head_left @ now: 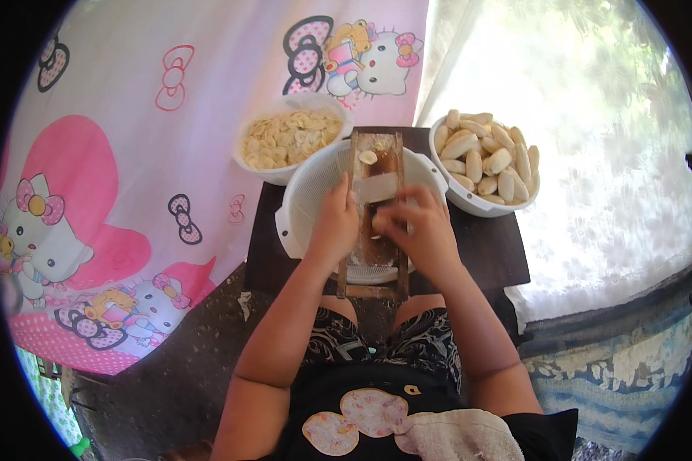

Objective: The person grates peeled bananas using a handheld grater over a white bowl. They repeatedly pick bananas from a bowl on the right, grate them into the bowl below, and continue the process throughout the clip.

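A wooden slicer board (397, 157) with a pale metal blade plate (376, 188) lies lengthwise across a white strainer basin (304, 203). My left hand (337, 221) is closed on the board's left edge, beside the blade. Just below the blade, my right hand (421, 230) bends its fingers over the board, somewhat blurred by motion. A small pale end of a peeled banana shows at its fingertips; the rest is hidden by the hand. One round slice (368, 157) rests on the board above the blade.
At the back left stands a white basin (247, 161) of thin pale slices. A white bowl (480, 206) heaped with whole peeled bananas (500, 160) is at the right. All sit on a dark wooden table (488, 250). A printed pink curtain (146, 154) hangs at left, a white lace one (592, 192) at right.
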Demonstrator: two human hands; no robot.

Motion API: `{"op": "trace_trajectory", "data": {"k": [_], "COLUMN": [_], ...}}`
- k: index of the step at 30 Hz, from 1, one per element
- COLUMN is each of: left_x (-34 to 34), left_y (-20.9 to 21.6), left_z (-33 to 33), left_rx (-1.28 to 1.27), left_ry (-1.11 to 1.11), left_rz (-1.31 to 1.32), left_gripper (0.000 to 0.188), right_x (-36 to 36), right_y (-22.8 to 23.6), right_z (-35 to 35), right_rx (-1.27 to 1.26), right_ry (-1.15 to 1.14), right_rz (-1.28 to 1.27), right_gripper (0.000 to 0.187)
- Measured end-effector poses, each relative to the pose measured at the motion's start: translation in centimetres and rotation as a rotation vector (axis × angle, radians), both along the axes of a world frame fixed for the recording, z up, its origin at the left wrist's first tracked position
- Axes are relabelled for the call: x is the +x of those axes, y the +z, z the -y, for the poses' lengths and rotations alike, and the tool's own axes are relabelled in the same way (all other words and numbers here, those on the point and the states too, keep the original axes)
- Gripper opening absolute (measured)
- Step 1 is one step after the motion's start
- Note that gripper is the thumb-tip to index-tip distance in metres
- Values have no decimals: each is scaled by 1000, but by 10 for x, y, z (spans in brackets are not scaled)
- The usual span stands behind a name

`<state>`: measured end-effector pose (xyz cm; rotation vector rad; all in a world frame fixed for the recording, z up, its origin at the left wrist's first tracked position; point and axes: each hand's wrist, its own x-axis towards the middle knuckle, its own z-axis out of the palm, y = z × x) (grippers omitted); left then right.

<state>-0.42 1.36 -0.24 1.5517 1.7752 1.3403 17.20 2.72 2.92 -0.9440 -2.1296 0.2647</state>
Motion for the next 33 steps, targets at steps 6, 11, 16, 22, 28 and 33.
{"op": "trace_trajectory", "data": {"k": [6,11,16,22,28,33], "left_x": [-2,-1,0,0,0,0], "left_y": [3,4,3,7,2,2], "left_z": [-4,-3,-2,-1,-2,-4], "left_rx": [-24,-8,-24,-51,19,-24], "left_ry": [-13,14,-1,-9,-12,-19], "left_rz": [-32,-16,16,-13,-20,-46], "left_gripper": [47,47,48,48,48,47], "right_x": [-25,-8,6,-8,-13,-24], "right_y": [6,3,3,4,-2,5], "right_z": [-75,-28,14,-2,-19,-68], "right_rx": [3,12,-75,35,44,39], "right_ry": [-156,-123,-17,-52,-46,-154], "right_rz": [-32,17,9,5,8,-35], "right_gripper": [21,20,17,17,17,20]}}
